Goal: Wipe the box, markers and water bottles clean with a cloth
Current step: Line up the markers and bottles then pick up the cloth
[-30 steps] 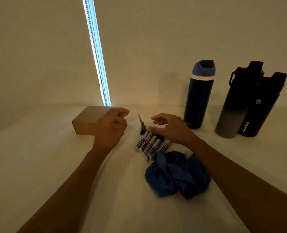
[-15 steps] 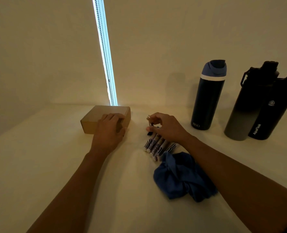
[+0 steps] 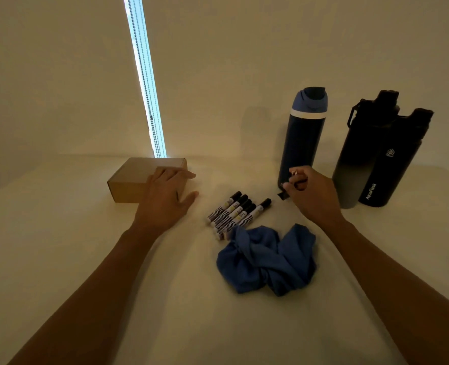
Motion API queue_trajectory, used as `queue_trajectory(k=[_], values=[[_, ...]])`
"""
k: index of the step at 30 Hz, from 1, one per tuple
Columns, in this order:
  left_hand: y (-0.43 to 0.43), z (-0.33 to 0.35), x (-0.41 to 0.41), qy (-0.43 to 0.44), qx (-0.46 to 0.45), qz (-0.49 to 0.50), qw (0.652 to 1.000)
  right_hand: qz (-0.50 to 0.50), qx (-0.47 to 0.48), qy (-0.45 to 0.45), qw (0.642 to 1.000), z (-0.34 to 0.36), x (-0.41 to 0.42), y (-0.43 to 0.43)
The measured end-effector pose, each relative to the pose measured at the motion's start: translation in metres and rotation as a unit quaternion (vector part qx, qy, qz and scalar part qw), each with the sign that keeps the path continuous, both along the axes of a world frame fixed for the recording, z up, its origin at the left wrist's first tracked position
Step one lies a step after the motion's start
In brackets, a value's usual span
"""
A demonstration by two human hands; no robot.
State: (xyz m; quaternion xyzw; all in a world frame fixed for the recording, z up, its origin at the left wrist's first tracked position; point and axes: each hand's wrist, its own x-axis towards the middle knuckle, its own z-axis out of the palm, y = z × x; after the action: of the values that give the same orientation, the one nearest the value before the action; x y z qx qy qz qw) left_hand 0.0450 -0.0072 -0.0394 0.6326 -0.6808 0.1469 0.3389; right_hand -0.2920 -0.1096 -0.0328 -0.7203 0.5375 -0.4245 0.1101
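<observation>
Head view: rests left hand flat on cardboard box, fingers straight; pinches small dark object in right hand before blue-lidded water bottle. Shows markers on desk between hands, crumpled blue cloth touching them.

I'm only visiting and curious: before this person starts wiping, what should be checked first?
1. Cloth within reach: ok, the blue cloth lies crumpled beside the markers.
2. Cloth in hand: not ok, neither hand touches it.
3. Right hand free: not ok, it pinches a small key-like item.
4. Box steadied: ok, the left hand rests on the box.
5. Water bottles upright: ok, all three stand.
</observation>
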Motion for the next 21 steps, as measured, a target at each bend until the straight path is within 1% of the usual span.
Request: queue_trajectory(k=[2, 3, 4, 6, 8, 9, 10, 11, 12, 14, 15, 18, 21], values=[[0.004, 0.001, -0.013, 0.019, 0.024, -0.076, 0.997, -0.005, 0.031, 0.035, 0.999, -0.007, -0.011, 0.004], [0.007, 0.001, -0.018, 0.023, 0.049, -0.117, 0.992, -0.011, 0.028, 0.045, 0.999, -0.009, -0.013, 0.008], [0.008, 0.000, -0.022, 0.022, 0.075, -0.155, 0.985, -0.023, 0.008, 0.055, 0.998, -0.010, -0.014, 0.012], [0.010, -0.002, -0.024, 0.027, 0.119, -0.202, 0.972, -0.042, -0.070, 0.082, 0.993, -0.003, -0.008, 0.022], [0.011, -0.001, -0.020, 0.042, 0.150, -0.212, 0.965, -0.008, -0.145, 0.099, 0.984, 0.009, 0.007, 0.036], [0.012, 0.000, -0.017, 0.042, 0.160, -0.210, 0.964, 0.024, -0.154, 0.105, 0.982, 0.014, 0.017, 0.044], [0.012, 0.000, -0.014, 0.038, 0.166, -0.207, 0.964, 0.057, -0.136, 0.113, 0.983, 0.019, 0.029, 0.051], [0.012, 0.000, -0.012, 0.030, 0.168, -0.204, 0.964, 0.085, -0.093, 0.126, 0.984, 0.022, 0.041, 0.057], [0.012, 0.000, -0.012, 0.023, 0.170, -0.200, 0.965, 0.104, -0.034, 0.143, 0.984, 0.023, 0.052, 0.061], [0.011, -0.001, -0.011, 0.020, 0.177, -0.192, 0.965, 0.124, 0.086, 0.183, 0.972, 0.021, 0.070, 0.065], [0.010, -0.001, -0.010, 0.023, 0.182, -0.188, 0.965, 0.132, 0.121, 0.203, 0.963, 0.019, 0.076, 0.063], [0.010, -0.001, -0.007, 0.033, 0.180, -0.175, 0.967, 0.159, 0.154, 0.246, 0.944, 0.012, 0.089, 0.054], [0.011, 0.001, -0.006, 0.032, 0.175, -0.157, 0.971, 0.180, 0.175, 0.234, 0.939, 0.008, 0.097, 0.043]])
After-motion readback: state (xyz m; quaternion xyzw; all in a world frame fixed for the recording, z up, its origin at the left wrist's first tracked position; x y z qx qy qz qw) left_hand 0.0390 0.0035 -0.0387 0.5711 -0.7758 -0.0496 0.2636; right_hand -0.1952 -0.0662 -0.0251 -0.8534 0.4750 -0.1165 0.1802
